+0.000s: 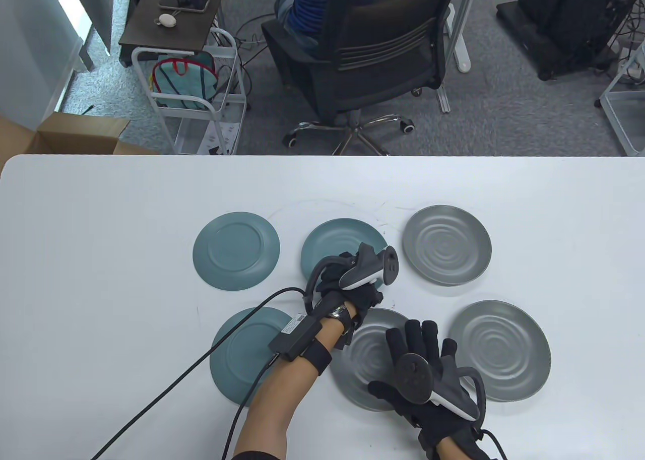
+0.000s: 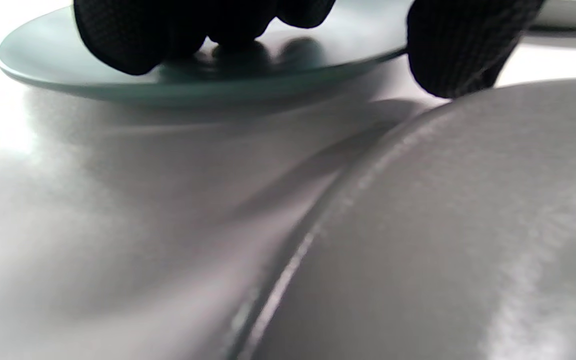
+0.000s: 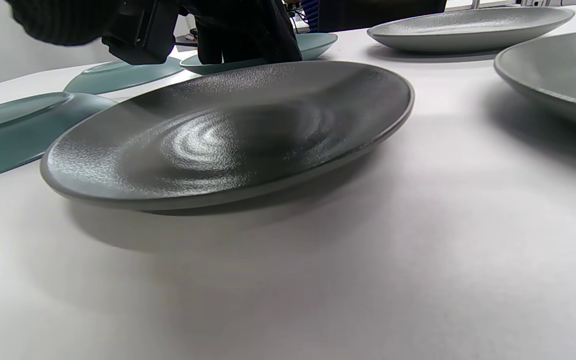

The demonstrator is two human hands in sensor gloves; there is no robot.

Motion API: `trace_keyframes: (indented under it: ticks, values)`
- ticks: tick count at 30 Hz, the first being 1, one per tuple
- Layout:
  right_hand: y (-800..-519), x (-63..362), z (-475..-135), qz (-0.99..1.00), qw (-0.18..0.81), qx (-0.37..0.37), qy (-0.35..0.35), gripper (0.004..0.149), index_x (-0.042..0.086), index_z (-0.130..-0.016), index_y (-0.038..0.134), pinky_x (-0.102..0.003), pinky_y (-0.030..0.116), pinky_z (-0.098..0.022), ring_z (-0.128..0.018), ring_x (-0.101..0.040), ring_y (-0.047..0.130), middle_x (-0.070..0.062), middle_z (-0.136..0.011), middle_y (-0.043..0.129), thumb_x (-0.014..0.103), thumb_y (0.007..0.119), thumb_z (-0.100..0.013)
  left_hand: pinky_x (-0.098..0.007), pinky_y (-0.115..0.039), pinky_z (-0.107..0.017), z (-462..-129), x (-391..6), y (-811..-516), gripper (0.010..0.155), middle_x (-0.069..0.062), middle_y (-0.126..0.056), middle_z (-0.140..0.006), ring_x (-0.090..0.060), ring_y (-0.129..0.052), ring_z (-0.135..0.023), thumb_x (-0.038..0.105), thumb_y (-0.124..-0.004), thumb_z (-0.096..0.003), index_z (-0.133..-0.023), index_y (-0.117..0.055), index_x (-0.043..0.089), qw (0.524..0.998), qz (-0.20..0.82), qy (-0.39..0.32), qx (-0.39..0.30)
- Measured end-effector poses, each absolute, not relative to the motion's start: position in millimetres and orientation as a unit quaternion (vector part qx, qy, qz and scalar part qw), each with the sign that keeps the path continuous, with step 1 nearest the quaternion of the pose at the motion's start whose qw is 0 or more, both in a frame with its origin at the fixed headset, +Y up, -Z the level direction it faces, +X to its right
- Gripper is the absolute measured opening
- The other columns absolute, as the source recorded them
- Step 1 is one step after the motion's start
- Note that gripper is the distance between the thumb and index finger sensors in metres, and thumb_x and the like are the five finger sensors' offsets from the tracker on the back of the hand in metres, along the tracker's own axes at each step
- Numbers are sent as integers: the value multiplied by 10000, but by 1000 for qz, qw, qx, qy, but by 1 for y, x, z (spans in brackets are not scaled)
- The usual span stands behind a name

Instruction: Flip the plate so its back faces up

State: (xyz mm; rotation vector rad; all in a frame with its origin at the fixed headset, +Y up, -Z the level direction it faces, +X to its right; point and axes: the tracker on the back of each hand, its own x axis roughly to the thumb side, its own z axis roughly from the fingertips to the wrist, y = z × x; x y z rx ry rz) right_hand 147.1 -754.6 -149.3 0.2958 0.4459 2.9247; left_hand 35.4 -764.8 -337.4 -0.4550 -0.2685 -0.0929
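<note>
A teal plate (image 1: 336, 242) lies face up at the middle of the back row; it also shows in the left wrist view (image 2: 118, 82). My left hand (image 1: 347, 276) reaches across to its near edge. In the left wrist view its fingertips (image 2: 133, 45) touch the plate's top and the thumb (image 2: 460, 50) hangs just off the rim; the plate lies flat. My right hand (image 1: 410, 349) hovers with fingers spread over a grey plate (image 1: 363, 364), face up, holding nothing. That grey plate fills the right wrist view (image 3: 228, 135).
A teal plate (image 1: 236, 251) lies back up at the rear left, another teal plate (image 1: 242, 354) at the front left under my left forearm. Grey plates lie face up at the rear right (image 1: 446, 245) and front right (image 1: 499, 349). An office chair (image 1: 373, 52) stands beyond the table.
</note>
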Motion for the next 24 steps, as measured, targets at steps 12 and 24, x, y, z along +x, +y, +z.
trace_keyframes:
  ticks: [12, 24]
  values:
    - [-755, 147, -149, 980, 88, 101, 149, 947, 154, -1138, 192, -722, 170, -716, -1049, -486, 69, -234, -1172, 111, 660, 637, -473, -517, -812, -596, -335, 25, -739, 730, -296, -550, -1077, -560, -743, -956, 455, -699, -573, -1130, -474, 40, 964, 49, -148, -214]
    - [-755, 148, -148, 980, 92, 102, 146, 948, 153, -1138, 191, -722, 170, -716, -1050, -485, 70, -235, -1173, 110, 659, 639, -473, -477, -859, -563, -329, 15, -708, 655, -293, -600, -1044, -509, -820, -924, 345, -674, -581, -1116, -477, 23, 962, 139, -161, -172]
